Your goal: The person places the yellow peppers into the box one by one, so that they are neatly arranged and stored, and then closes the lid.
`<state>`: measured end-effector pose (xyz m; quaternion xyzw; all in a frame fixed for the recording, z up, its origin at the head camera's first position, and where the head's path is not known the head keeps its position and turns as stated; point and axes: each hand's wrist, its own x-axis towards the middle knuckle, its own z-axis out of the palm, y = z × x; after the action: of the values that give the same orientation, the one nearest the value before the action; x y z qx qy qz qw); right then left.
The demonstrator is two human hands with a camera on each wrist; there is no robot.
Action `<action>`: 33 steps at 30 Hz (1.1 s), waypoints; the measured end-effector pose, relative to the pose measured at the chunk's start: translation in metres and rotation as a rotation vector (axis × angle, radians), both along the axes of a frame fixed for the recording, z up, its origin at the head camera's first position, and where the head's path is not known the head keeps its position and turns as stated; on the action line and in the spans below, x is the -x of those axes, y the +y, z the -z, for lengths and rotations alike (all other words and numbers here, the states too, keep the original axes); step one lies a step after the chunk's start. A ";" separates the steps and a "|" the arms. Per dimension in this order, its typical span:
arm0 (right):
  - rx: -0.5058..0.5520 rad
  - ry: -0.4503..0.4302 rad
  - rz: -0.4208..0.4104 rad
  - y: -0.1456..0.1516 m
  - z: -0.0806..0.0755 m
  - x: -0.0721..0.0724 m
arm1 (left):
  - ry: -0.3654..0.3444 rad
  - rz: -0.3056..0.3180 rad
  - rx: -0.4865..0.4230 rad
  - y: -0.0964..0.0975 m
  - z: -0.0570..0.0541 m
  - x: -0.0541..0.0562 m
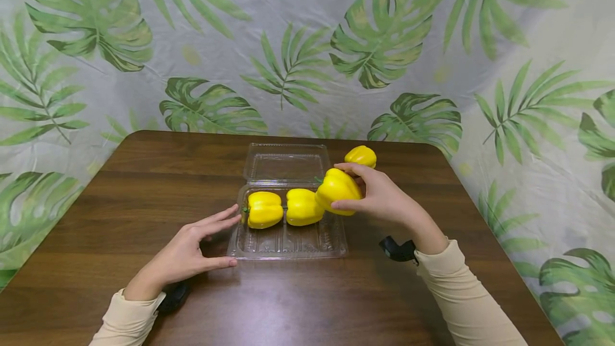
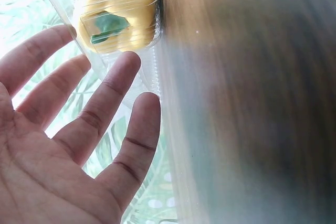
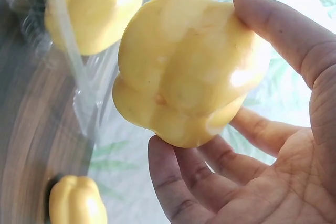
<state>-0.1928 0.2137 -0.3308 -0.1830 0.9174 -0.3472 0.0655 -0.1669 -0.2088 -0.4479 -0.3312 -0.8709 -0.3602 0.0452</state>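
My right hand (image 1: 384,194) grips a yellow bell pepper (image 1: 336,188) between thumb and fingers, over the right end of a clear plastic clamshell container (image 1: 288,254). The pepper's green stem points left in the head view, and its lobed bottom faces the right wrist camera (image 3: 184,72). Two yellow bell peppers lie side by side in the container, one at left (image 1: 265,212) and one in the middle (image 1: 304,208). My left hand (image 1: 192,247) is at the container's left wall, fingers spread and fairly straight, fingertips right at the rim.
The container's hinged lid (image 1: 287,164) lies folded back, away from me. Another yellow bell pepper (image 1: 361,156) rests on the brown wooden table (image 1: 173,186) behind my right hand. A leaf-printed cloth (image 1: 293,68) hangs behind the table's far edge.
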 end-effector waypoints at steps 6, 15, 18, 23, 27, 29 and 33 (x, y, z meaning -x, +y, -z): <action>0.027 -0.018 -0.041 -0.010 0.001 -0.002 | 0.001 -0.006 0.009 0.000 0.000 -0.001; 0.022 -0.002 -0.097 -0.027 0.004 -0.002 | -0.001 -0.004 0.003 0.000 0.000 0.000; 0.003 0.014 -0.119 -0.032 0.004 -0.002 | -0.003 -0.006 0.006 0.000 0.000 0.000; -0.012 0.030 -0.142 -0.042 0.005 -0.003 | -0.004 -0.011 0.010 0.000 -0.001 -0.001; -0.019 0.027 -0.153 -0.048 0.006 -0.002 | -0.007 -0.012 0.012 0.000 -0.001 -0.001; -0.021 0.030 -0.160 -0.051 0.007 -0.002 | -0.008 -0.013 0.015 0.000 -0.001 -0.001; -0.026 0.042 -0.179 -0.056 0.008 -0.002 | -0.005 -0.016 0.017 0.000 -0.001 -0.001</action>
<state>-0.1908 0.1574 -0.3387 -0.2706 0.9030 -0.3242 0.0793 -0.1662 -0.2084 -0.4465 -0.3236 -0.8766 -0.3535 0.0430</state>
